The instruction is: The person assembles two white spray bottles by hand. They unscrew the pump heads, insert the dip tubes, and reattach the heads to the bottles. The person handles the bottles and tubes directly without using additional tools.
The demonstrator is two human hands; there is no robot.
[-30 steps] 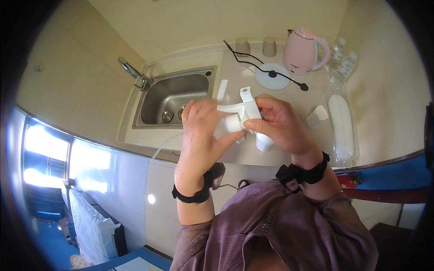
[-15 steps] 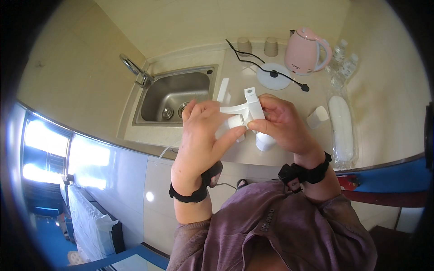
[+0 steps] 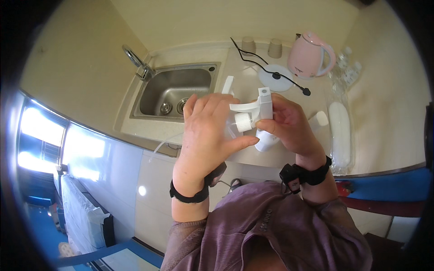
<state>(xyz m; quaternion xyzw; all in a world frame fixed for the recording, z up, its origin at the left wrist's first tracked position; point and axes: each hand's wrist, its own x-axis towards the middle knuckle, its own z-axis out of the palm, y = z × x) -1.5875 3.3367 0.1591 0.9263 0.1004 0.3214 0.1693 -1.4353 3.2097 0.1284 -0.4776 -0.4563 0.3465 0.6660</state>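
Observation:
A white trigger spray head (image 3: 264, 108) is in my right hand (image 3: 289, 119), the thumb pressed to its near side and the fingers around its back. Its ribbed collar (image 3: 243, 122) points left, toward my left palm. My left hand (image 3: 205, 131) is open just left of the collar, thumb stretched out below it; whether the palm touches the collar I cannot tell. A thin clear tube (image 3: 163, 142) comes out on the far side of that hand. Under the spray head a white bottle (image 3: 266, 140) is partly hidden by my right hand. Another white piece (image 3: 228, 85) shows beyond my left fingers.
A steel sink (image 3: 174, 90) with a tap (image 3: 140, 63) lies at the left. Behind are two beige cups (image 3: 275, 48), a pink kettle (image 3: 309, 56) and its white base (image 3: 275, 77) with a black cord. At the right are clear bottles (image 3: 350, 72), a wrapped white pack (image 3: 339, 135) and a white cylinder (image 3: 320, 119).
My left thumb has moved off the spray head and now points below the collar. The spray head has shifted slightly right, and more of the collar and tube shows.

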